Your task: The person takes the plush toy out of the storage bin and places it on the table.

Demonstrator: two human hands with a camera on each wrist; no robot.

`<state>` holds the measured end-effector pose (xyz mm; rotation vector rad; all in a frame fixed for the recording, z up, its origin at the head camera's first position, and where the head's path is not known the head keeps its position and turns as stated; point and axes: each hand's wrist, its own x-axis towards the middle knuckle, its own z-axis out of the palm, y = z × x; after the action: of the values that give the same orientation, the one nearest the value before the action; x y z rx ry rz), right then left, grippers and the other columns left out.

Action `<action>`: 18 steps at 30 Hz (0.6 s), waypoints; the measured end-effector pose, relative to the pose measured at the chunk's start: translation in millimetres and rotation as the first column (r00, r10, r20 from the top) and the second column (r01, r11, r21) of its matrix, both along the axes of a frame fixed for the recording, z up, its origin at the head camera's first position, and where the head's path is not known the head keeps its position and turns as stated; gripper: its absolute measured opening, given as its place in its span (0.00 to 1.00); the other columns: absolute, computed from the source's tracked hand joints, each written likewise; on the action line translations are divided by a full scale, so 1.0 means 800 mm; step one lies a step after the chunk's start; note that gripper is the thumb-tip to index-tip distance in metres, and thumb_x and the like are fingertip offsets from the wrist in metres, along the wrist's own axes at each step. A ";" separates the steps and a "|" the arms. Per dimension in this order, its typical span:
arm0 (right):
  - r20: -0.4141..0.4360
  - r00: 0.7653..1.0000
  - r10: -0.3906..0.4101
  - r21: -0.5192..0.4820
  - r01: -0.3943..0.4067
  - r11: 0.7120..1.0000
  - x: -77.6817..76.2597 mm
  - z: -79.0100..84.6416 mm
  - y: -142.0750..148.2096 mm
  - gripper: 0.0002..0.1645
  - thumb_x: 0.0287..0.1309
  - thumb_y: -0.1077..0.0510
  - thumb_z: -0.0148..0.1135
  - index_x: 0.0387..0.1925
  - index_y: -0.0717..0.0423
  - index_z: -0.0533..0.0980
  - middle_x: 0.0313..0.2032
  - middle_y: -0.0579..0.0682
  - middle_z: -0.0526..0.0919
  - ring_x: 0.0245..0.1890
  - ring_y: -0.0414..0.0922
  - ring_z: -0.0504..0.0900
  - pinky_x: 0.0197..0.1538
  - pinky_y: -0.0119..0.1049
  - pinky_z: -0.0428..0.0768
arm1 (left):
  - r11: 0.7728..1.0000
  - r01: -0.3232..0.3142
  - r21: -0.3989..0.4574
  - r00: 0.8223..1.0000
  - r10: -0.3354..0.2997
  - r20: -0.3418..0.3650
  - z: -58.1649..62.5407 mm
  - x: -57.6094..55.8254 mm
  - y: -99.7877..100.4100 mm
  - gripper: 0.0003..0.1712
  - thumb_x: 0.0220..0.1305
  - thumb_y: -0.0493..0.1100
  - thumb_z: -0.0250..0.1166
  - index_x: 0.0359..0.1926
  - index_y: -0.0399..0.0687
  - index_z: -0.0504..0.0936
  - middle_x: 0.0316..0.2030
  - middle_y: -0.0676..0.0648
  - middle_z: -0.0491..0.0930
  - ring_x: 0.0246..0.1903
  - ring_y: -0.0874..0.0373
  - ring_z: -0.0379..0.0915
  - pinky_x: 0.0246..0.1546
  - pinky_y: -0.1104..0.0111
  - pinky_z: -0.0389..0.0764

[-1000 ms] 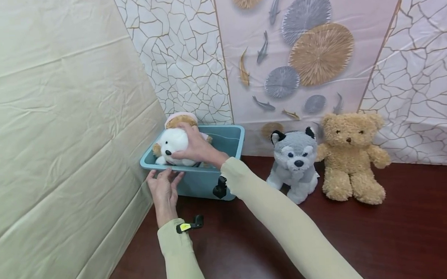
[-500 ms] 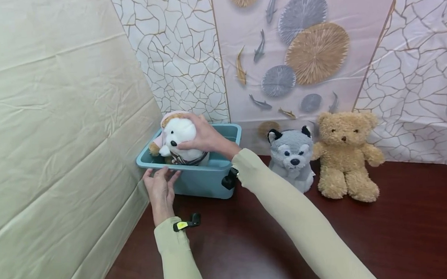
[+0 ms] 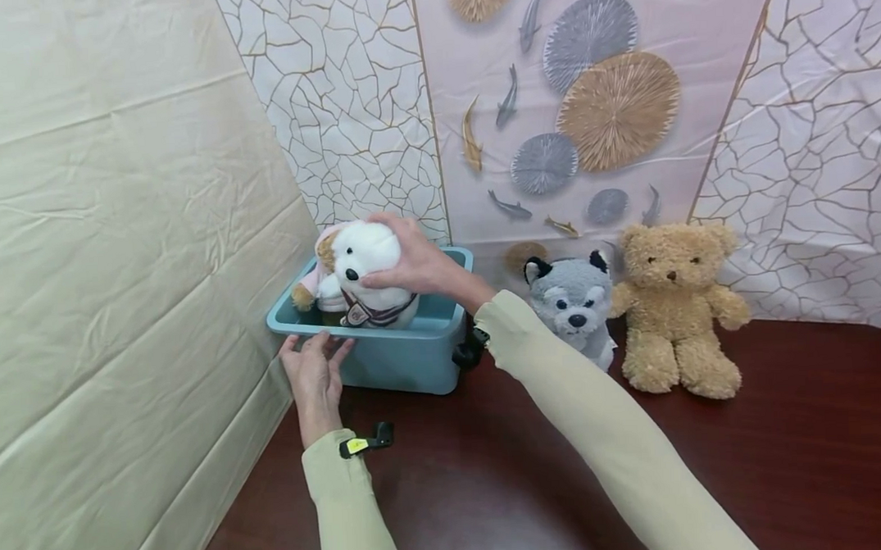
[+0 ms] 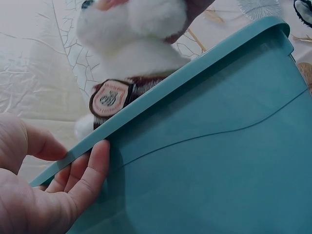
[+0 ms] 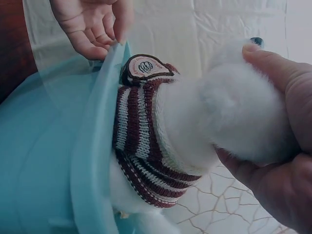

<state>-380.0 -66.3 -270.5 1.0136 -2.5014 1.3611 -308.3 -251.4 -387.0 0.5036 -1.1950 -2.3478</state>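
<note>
My right hand (image 3: 419,264) grips a white plush toy (image 3: 371,249) by the head, thumb beside its black nose. The toy wears a maroon and white striped knit sweater (image 5: 139,126) with a round-edged patch (image 4: 110,100). It is upright at the blue-green plastic bin (image 3: 396,363), its lower body partly hidden behind the front rim. With thumb above and fingers below, my left hand (image 3: 315,379) pinches that rim near the bin's front left corner. Behind the white toy, a tan plush toy in pink (image 3: 312,285) sits in the bin, mostly covered.
Right of the bin, a grey husky plush (image 3: 574,302) sits on the dark red-brown table (image 3: 494,486), partly behind my right arm. A curly tan teddy bear (image 3: 674,314) sits beside it. A cream cloth wall (image 3: 130,264) stands close on the left, a patterned cloth (image 3: 507,108) behind.
My right hand has raised the white plush toy and shifted it rightward, bringing its striped sweater into view above the rim. The left hand stays at the bin's rim.
</note>
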 end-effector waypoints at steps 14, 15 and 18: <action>-0.065 0.998 0.018 -0.013 -0.019 1.000 0.013 0.033 0.028 0.51 0.42 0.50 0.80 0.68 0.43 0.65 0.59 0.59 0.65 0.57 0.52 0.66 0.54 0.50 0.79 | 1.000 0.011 0.025 1.000 -0.010 -0.024 0.001 0.000 -0.001 0.39 0.67 0.30 0.55 0.68 0.52 0.42 0.46 0.46 0.61 0.41 0.56 0.68 0.48 0.59 0.86; -0.072 0.997 0.020 -0.015 -0.021 1.000 0.014 0.036 0.030 0.51 0.42 0.50 0.80 0.67 0.44 0.65 0.59 0.60 0.65 0.57 0.52 0.66 0.55 0.50 0.79 | 1.000 0.012 0.026 1.000 -0.011 -0.025 0.001 0.000 -0.001 0.39 0.67 0.30 0.55 0.68 0.52 0.42 0.46 0.46 0.61 0.41 0.56 0.68 0.48 0.59 0.86; -0.094 0.995 0.035 -0.031 -0.038 0.999 0.017 0.044 0.036 0.50 0.42 0.52 0.80 0.67 0.47 0.65 0.60 0.61 0.65 0.59 0.53 0.65 0.56 0.50 0.79 | 0.999 0.011 0.030 1.000 -0.010 -0.027 0.002 0.000 0.000 0.39 0.67 0.30 0.55 0.68 0.52 0.42 0.46 0.46 0.62 0.41 0.56 0.68 0.47 0.59 0.86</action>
<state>-366.2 -37.4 -235.4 1.0944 -2.3972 1.3282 -308.2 -251.6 -385.5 0.4750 -1.1548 -2.3773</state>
